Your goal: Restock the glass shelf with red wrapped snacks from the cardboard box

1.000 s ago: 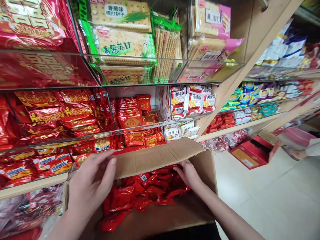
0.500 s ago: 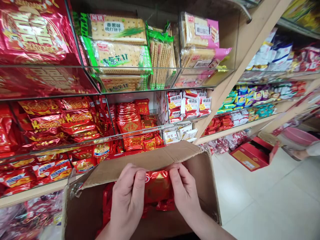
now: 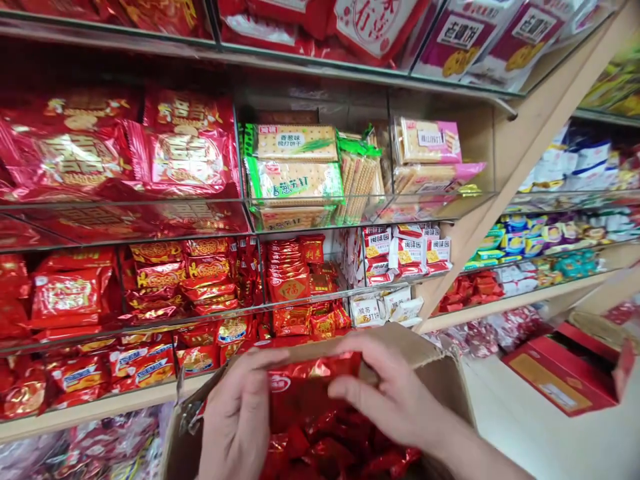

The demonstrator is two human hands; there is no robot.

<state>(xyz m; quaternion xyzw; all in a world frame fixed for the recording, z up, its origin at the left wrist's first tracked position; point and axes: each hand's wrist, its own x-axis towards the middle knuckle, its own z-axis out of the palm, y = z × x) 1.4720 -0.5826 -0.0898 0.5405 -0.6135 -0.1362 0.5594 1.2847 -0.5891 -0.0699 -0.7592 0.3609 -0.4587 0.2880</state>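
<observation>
A shiny red foil snack packet [image 3: 305,393] spans the gap between my two hands, over an open cardboard box [image 3: 447,380]. My left hand [image 3: 237,410] grips the packet's left edge, thumb toward me and fingers behind. On the other edge, my right hand [image 3: 383,393] pinches with its thumb across the front. Several red packets [image 3: 335,447] lie in the box just below and behind the held one. The print on the held packet is too dark and blurred to read, apart from a small white oval logo.
Glass-fronted shelves stand ahead, with soda cracker packs [image 3: 297,180], red packets [image 3: 290,280] and white packets [image 3: 367,310] in compartments. An open red carton [image 3: 560,373] sits on the pale floor at the right. Plastic-wrapped goods [image 3: 105,440] lie below the bottom shelf at the left.
My view has tilted up and turned left, so higher shelves now show. More red packets show in the box. My right thumb has shifted inward over the packet's front.
</observation>
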